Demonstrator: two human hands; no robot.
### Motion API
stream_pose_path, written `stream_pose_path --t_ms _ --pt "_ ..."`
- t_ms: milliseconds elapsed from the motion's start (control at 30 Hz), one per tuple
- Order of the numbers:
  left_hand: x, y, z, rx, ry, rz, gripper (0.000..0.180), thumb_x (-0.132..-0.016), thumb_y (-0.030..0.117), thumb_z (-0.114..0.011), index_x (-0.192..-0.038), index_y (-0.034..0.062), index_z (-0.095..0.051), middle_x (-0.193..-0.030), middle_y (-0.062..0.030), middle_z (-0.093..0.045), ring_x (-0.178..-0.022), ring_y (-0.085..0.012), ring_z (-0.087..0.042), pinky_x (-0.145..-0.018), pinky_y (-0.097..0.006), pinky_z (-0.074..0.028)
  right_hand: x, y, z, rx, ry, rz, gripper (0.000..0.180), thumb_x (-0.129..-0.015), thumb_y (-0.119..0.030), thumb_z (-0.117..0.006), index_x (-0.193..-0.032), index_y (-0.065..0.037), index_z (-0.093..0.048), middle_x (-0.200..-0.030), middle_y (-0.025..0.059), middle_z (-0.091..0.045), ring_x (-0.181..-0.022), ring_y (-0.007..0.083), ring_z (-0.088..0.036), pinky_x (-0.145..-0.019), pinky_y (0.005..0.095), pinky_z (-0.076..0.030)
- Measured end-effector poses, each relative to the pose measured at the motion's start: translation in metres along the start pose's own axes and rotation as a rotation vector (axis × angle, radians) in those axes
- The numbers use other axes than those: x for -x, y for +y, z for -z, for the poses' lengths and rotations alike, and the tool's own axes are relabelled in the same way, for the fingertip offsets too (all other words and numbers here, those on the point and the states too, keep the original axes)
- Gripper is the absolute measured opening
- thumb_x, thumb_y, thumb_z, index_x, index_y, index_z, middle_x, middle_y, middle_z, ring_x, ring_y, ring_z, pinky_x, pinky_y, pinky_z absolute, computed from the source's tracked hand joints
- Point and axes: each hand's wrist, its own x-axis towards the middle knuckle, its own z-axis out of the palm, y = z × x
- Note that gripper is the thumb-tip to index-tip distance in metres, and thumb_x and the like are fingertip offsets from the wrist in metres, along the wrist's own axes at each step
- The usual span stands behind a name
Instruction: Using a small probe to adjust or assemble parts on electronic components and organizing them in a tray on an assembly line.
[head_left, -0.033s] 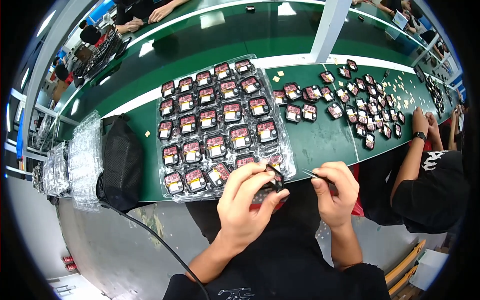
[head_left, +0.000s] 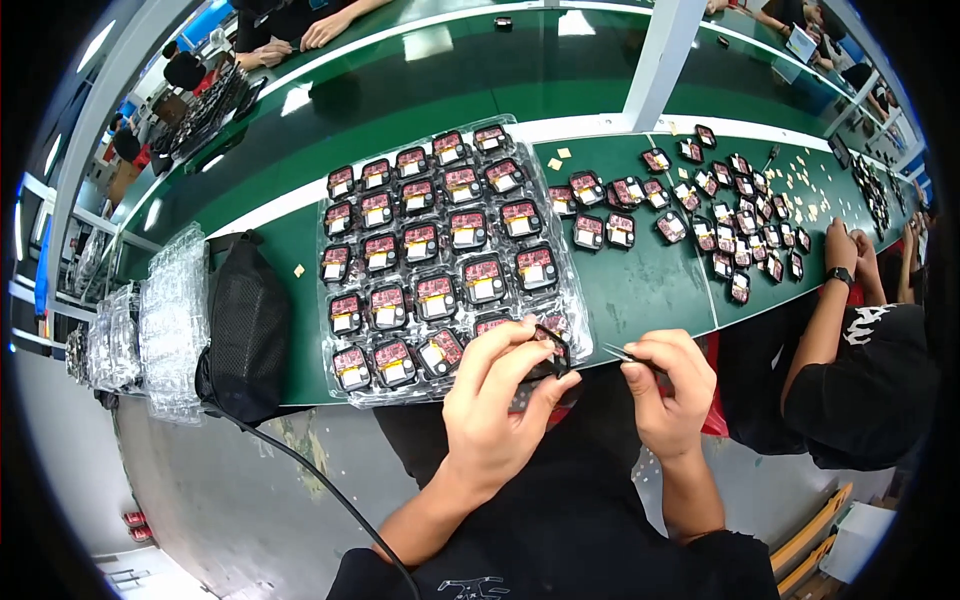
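one small black part (head_left: 548, 352) pinched in left hand (head_left: 495, 405); right hand (head_left: 668, 385) grips tweezers (head_left: 620, 352), tips pointing left toward part.

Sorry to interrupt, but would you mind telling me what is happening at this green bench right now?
A person seated at the green bench pinches a small black part in the left hand, while the right hand points thin tweezers toward it. In front lies a clear plastic tray filled with similar red-and-black parts; more lie loose to the right, where a co-worker's arm rests.
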Motion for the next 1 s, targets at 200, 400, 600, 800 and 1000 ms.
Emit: stream_pose_path --t_ms 200,400,600,800,1000 --pt "-0.002 0.004 -0.006 -0.008 0.009 0.068 0.041 -0.073 -0.01 -0.084 -0.111 -0.0026 -0.069 -0.121 -0.0183 -0.066 -0.112 -0.032 -0.069 -0.091 -0.038 -0.06 0.009 -0.003 -0.004 -0.004 -0.012 -0.037 0.017 -0.085 0.001 -0.079 -0.1 0.003 -0.07 -0.092 0.0141 -0.067 -0.071 0.0223 -0.064 -0.062 0.0302 -0.051" --pt "0.004 0.001 -0.011 0.088 0.012 0.076 0.04 -0.077 -0.015 -0.078 -0.115 -0.0033 -0.071 -0.131 -0.0192 -0.061 -0.118 -0.0311 -0.069 -0.096 -0.036 -0.06 0.008 -0.004 -0.007 -0.042 -0.024 -0.055 0.015 -0.087 -0.001 -0.077 -0.099 0.004 -0.07 -0.091 0.0138 -0.067 -0.072 0.0206 -0.063 -0.063 0.0292 -0.05" --pt "0.003 -0.001 -0.009 0.134 -0.017 0.063 0.043 -0.078 -0.015 -0.077 -0.118 -0.0019 -0.071 -0.129 -0.0177 -0.061 -0.121 -0.0302 -0.067 -0.098 -0.036 -0.059 0.006 -0.004 -0.01 -0.054 -0.024 -0.068 0.015 -0.086 -0.001 -0.077 -0.099 0.004 -0.07 -0.09 0.0142 -0.067 -0.072 0.0216 -0.063 -0.064 0.0295 -0.05" --pt "-0.003 -0.006 -0.005 -0.132 -0.052 -0.022 0.028 -0.085 0.002 -0.077 -0.112 0.0011 -0.07 -0.12 -0.018 -0.063 -0.107 -0.0355 -0.068 -0.087 -0.039 -0.06 0.006 -0.003 -0.014 -0.059 -0.019 -0.08 0.015 -0.086 -0.001 -0.076 -0.098 0.004 -0.07 -0.09 0.0147 -0.067 -0.074 0.0242 -0.064 -0.066 0.0307 -0.051" --pt "-0.003 0.0 -0.004 -0.394 -0.168 -0.095 0.027 -0.087 0.025 -0.079 -0.108 0.008 -0.073 -0.117 -0.0078 -0.068 -0.113 -0.0291 -0.065 -0.107 -0.052 -0.046 0.01 0.001 -0.009 -0.047 -0.004 -0.119 0.014 -0.087 -0.002 -0.076 -0.097 0.004 -0.069 -0.09 0.0159 -0.066 -0.075 0.0252 -0.064 -0.067 0.0314 -0.051"
